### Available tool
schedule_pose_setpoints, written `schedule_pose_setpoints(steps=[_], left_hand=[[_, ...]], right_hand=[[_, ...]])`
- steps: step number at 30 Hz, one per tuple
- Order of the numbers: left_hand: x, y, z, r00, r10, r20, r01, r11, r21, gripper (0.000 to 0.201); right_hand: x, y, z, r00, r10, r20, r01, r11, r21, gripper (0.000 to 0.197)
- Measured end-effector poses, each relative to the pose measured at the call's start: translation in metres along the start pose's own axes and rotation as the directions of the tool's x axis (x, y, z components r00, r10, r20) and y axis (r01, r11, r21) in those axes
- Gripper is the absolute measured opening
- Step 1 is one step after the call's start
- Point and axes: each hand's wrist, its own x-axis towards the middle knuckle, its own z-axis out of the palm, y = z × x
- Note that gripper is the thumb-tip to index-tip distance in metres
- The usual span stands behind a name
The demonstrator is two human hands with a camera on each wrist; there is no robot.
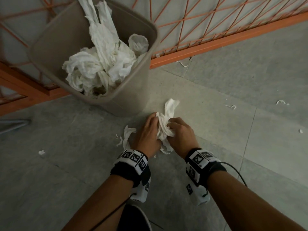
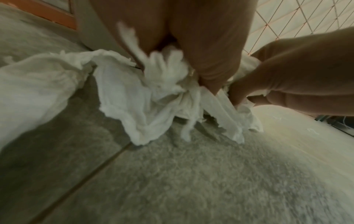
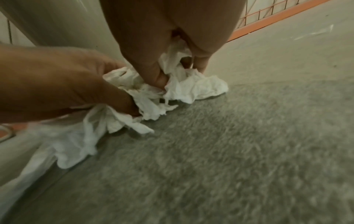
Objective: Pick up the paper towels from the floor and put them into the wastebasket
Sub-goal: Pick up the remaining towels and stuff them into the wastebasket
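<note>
A: Where do we have the paper towel wad now?

B: On the floor, pinned between our two hands. Our left hand has its fingers curled into the wad's left side, and our right hand pinches the right side with thumb and fingers. Both are gripping it; neither hand is slack.

A: And which way does it run?

B: Its long axis points away from us, toward the orange mesh rack. A loose tail sticks out past our fingertips on the far side, and a ragged end trails back toward our wrists. From the left wrist view the lower folds seem to touch the tiles, so we judge it isn't lifted yet.

A: The wastebasket?

B: Ahead and to our left, near the wad, tilted with its mouth toward us and already holding a heap of towels. Our left hand is the nearer one to it, so we'd expect the carry to go up and leftward over the near rim.

A: Anything left behind?

B: A torn towel piece lies just beside our left hand, on its outer side, partly joined to the wad as far as the wrist view shows. Small scraps sit well apart to the right.
</note>
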Motion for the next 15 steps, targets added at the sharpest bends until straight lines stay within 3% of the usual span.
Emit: schedule_pose_setpoints(steps=[4, 8, 12, 15], left_hand=[[-0.003, 0.002, -0.01, 0.997, 0.033, 0.075, -0.028, 0.997, -0.068, 0.065], [-0.018, 0.009, -0.029, 0.999, 0.038, 0.02, -0.035, 0.993, -0.115, 0.051], [-0.049, 0.025, -0.057, 0.983, 0.107, -0.148, -0.137, 0.969, -0.208, 0.044], [-0.072, 0.047, -0.094, 0.938, 0.169, -0.304, -0.233, 0.954, -0.188, 0.046]], right_hand=[[-0.006, -0.012, 0.004, 0.996, 0.084, -0.004, -0.08, 0.961, 0.264, 0.041], [-0.007, -0.032, -0.016, 0.963, 0.233, 0.135, -0.269, 0.804, 0.53, 0.05], [-0.008, -0.052, -0.061, 0.932, 0.112, 0.344, -0.312, 0.728, 0.61, 0.029], [-0.007, -0.085, -0.108, 0.924, -0.064, 0.377, -0.221, 0.714, 0.664, 0.032]])
